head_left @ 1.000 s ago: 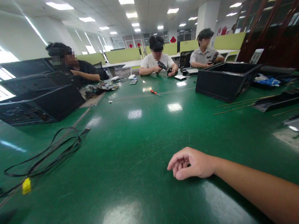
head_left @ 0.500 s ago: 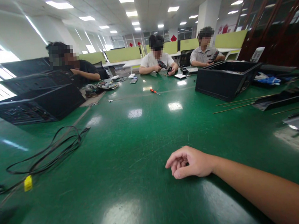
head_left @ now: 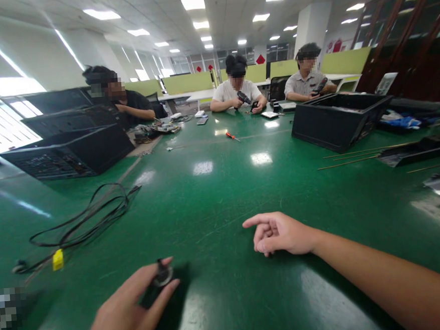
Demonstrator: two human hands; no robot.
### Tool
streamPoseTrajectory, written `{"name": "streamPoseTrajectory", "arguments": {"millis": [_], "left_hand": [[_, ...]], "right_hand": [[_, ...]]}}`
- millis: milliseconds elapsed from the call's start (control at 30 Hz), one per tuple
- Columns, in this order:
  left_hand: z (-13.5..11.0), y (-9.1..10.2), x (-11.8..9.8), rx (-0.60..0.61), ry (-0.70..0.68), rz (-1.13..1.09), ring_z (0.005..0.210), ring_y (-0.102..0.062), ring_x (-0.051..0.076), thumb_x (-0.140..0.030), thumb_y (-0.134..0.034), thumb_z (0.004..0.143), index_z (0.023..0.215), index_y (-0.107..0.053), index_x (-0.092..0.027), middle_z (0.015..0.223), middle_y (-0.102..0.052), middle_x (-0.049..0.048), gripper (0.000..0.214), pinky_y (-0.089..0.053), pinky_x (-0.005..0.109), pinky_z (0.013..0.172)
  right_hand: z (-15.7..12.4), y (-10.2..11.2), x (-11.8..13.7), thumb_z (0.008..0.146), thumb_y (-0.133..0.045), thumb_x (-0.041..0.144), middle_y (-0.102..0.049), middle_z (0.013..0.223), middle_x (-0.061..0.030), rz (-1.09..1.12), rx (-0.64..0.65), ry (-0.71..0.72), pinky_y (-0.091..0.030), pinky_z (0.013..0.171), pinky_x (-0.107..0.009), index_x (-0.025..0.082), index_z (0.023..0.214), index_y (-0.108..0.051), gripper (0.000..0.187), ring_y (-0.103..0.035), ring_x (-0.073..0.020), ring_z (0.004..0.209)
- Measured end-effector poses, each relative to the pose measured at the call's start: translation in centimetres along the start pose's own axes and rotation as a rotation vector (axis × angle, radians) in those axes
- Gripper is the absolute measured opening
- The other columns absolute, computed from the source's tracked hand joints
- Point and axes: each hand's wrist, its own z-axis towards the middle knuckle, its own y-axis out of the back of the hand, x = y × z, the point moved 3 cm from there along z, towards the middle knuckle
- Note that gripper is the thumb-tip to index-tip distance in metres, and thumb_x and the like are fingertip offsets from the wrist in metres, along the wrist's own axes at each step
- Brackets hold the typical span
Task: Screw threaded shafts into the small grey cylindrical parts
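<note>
At the lower left, my left hand (head_left: 130,304) pinches a small round dark thing (head_left: 163,275) with a silvery rim between thumb and fingertips, above the table. Its exact kind cannot be made out. My right hand (head_left: 281,235) hovers over or rests on the green tabletop (head_left: 222,195) right of the middle. Its index finger points left while the other fingers curl loosely; nothing shows in it. A coiled black cable (head_left: 106,213) with a yellow tag (head_left: 58,259) lies beyond my left hand.
Black computer cases stand at the left (head_left: 76,152) and the right (head_left: 337,121). An orange screwdriver (head_left: 231,136) lies farther back. Thin brass-coloured rods (head_left: 351,162) and dark metal parts (head_left: 415,151) lie at the right. Three people sit across the table, one holding a power drill (head_left: 244,98).
My left hand has come into view from below, holding the small round thing. My right index finger has straightened. The view has shifted slightly left.
</note>
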Motion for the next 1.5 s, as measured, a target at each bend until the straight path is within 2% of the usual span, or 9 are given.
{"name": "streamPoseTrajectory", "arguments": {"millis": [67, 100, 200, 267, 333, 500, 833, 1300, 1500], "left_hand": [[2.6, -2.6, -3.1, 0.208, -0.080, -0.070, 0.089, -0.073, 0.022, -0.039, -0.068, 0.086, 0.109, -0.071, -0.025, 0.103, -0.075, 0.0039, 0.028, -0.059, 0.029, 0.080], [3.9, -3.8, -4.7, 0.271, -0.101, -0.101, 0.093, -0.072, 0.022, -0.032, -0.068, 0.085, 0.114, -0.070, -0.025, 0.106, -0.075, 0.0038, 0.030, -0.058, 0.030, 0.084], [6.9, -6.5, -8.4, 0.312, -0.131, -0.179, 0.092, -0.072, 0.023, -0.017, -0.068, 0.077, 0.115, -0.068, -0.023, 0.104, -0.075, 0.0041, 0.038, -0.057, 0.032, 0.083], [7.7, -7.6, -9.4, 0.320, -0.147, -0.248, 0.088, -0.071, 0.022, -0.014, -0.067, 0.076, 0.106, -0.069, -0.022, 0.097, -0.074, 0.0034, 0.031, -0.055, 0.031, 0.080], [7.7, -8.3, -9.3, 0.321, -0.149, -0.324, 0.085, -0.070, 0.020, -0.014, -0.067, 0.077, 0.101, -0.069, -0.022, 0.093, -0.074, 0.0025, 0.025, -0.054, 0.030, 0.078], [6.8, -8.6, -7.8, 0.300, -0.140, -0.446, 0.088, -0.069, 0.020, -0.018, -0.070, 0.079, 0.105, -0.070, -0.022, 0.096, -0.074, 0.0033, 0.026, -0.053, 0.030, 0.080], [6.4, -9.3, -8.2, 0.383, -0.143, -0.584, 0.093, -0.069, 0.019, -0.015, -0.070, 0.083, 0.113, -0.071, -0.023, 0.102, -0.074, 0.0050, 0.031, -0.054, 0.031, 0.084], [6.2, -9.7, -8.1, 0.317, -0.117, -0.576, 0.090, -0.069, 0.019, -0.018, -0.074, 0.082, 0.112, -0.072, -0.022, 0.100, -0.075, 0.0050, 0.031, -0.054, 0.030, 0.082], [5.9, -9.9, -8.1, 0.328, -0.086, -0.570, 0.092, -0.069, 0.018, -0.019, -0.074, 0.083, 0.110, -0.072, -0.023, 0.101, -0.074, 0.0035, 0.027, -0.053, 0.030, 0.085]], "right_hand": [[-0.2, 0.2, 0.2, 0.071, -0.086, 0.031, -0.070, 0.091, -0.0040, -0.023, -0.020, 0.023, -0.049, 0.060, -0.022, 0.016, 0.135, -0.052, 0.074, -0.063, -0.0106, 0.067], [-0.3, 0.2, 0.3, 0.070, -0.087, 0.029, -0.069, 0.095, -0.0046, -0.050, -0.033, 0.042, -0.048, 0.060, -0.021, 0.017, 0.135, -0.051, 0.075, -0.063, -0.0106, 0.070], [-0.6, 0.4, 0.6, 0.066, -0.090, 0.029, -0.065, 0.103, -0.0047, -0.140, -0.080, 0.099, -0.047, 0.060, -0.019, 0.019, 0.130, -0.054, 0.074, -0.063, -0.0121, 0.079], [-0.6, 0.4, 0.8, 0.065, -0.090, 0.029, -0.064, 0.105, -0.0042, -0.182, -0.096, 0.109, -0.047, 0.060, -0.020, 0.019, 0.124, -0.057, 0.068, -0.063, -0.0135, 0.082], [-0.5, 0.2, 0.8, 0.066, -0.089, 0.031, -0.065, 0.100, -0.0033, -0.218, -0.100, 0.089, -0.046, 0.060, -0.020, 0.019, 0.116, -0.062, 0.059, -0.062, -0.0136, 0.079], [-0.4, -0.3, 0.8, 0.067, -0.087, 0.030, -0.068, 0.086, -0.0011, -0.275, -0.134, 0.039, -0.043, 0.058, -0.021, 0.017, 0.104, -0.067, 0.044, -0.061, -0.0124, 0.069], [-1.0, -1.0, 1.2, 0.076, -0.077, 0.025, -0.067, 0.077, 0.0002, -0.504, -0.199, 0.149, -0.044, 0.057, -0.022, 0.018, 0.097, -0.071, 0.023, -0.057, -0.0118, 0.062], [-1.3, -1.3, 1.8, 0.085, -0.068, 0.022, -0.072, 0.080, -0.0026, -0.858, -0.255, 0.322, -0.042, 0.065, -0.026, 0.019, 0.097, -0.075, 0.014, -0.061, -0.0150, 0.067], [-1.5, -1.3, 1.8, 0.084, -0.068, 0.021, -0.073, 0.083, -0.0032, -0.897, -0.267, 0.355, -0.044, 0.068, -0.027, 0.018, 0.097, -0.074, 0.015, -0.064, -0.0162, 0.072]]}}
